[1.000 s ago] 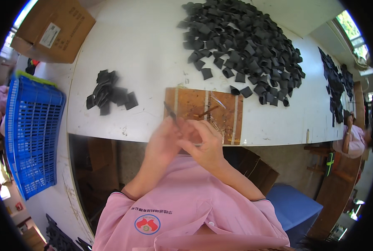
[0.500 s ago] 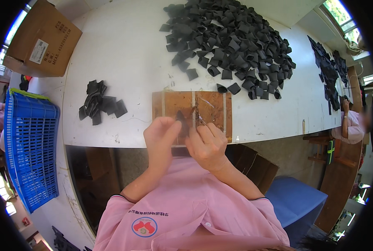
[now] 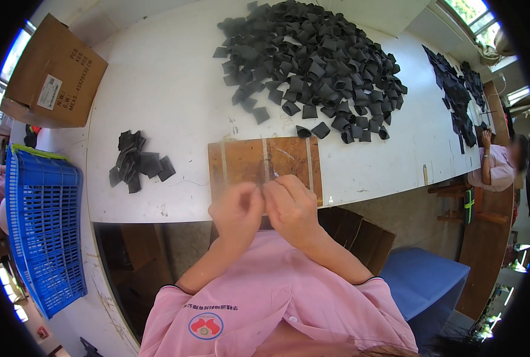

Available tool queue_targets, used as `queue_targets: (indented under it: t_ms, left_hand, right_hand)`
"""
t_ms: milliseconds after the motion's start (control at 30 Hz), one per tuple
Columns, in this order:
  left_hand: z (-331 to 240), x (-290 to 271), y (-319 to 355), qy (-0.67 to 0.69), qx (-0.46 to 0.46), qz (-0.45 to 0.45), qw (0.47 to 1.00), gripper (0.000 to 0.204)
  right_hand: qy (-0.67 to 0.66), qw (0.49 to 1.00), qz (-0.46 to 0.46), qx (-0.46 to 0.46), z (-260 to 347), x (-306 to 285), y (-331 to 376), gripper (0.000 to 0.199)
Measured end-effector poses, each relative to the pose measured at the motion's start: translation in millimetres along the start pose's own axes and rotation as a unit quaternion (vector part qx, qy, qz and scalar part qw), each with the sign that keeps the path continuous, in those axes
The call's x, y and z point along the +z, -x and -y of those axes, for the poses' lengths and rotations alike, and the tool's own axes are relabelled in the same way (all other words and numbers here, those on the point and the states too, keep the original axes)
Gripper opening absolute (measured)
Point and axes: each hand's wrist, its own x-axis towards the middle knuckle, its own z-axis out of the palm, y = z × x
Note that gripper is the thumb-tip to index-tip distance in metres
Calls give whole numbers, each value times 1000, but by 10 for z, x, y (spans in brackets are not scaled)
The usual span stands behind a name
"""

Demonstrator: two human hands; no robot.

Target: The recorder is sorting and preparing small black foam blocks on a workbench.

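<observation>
My left hand (image 3: pixel 237 208) and my right hand (image 3: pixel 290 208) meet over the near edge of a brown wooden board (image 3: pixel 241 156) with pale strips across it. Both are closed, fingertips pinched together and almost touching. The fingers of the left hide whatever they hold. From the right hand's fingers a thin, silvery tip (image 3: pixel 276 174) pokes out over the board; the rest of it is covered. Beyond the board lies a large heap of small black fabric pieces (image 3: pixel 318 65), folded like little tubes. A smaller pile of the same black pieces (image 3: pixel 135 160) is at the left.
A cardboard box (image 3: pixel 57 71) stands at the far left of the white table (image 3: pixel 170 77), with a blue plastic basket (image 3: pixel 46 226) nearer. Black strips (image 3: pixel 452 89) lie at the far right, where another person (image 3: pixel 494 163) sits. A blue stool (image 3: pixel 425 279) is beside me.
My left hand has moved down and closer to my right hand. The black piece seen between them earlier is now hidden behind the fingers. The whole view has shifted slightly.
</observation>
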Motion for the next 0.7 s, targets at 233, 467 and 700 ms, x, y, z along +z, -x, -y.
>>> queue_targets:
  t_ms: [233,467,700]
  left_hand:
    - [-225,-148,-267,487,-386,41,783,11]
    - [-77,-19,-94,61,-60,-27,996,10]
    - [-306,-311,-426,392,-238,-31,888,9]
  right_hand:
    - [-71,989,7,129,-149,32,-7,9]
    - [-712,531,94,450,-95,-98,-85,8]
    - [-518,783,135,317,11,-359,-509,23]
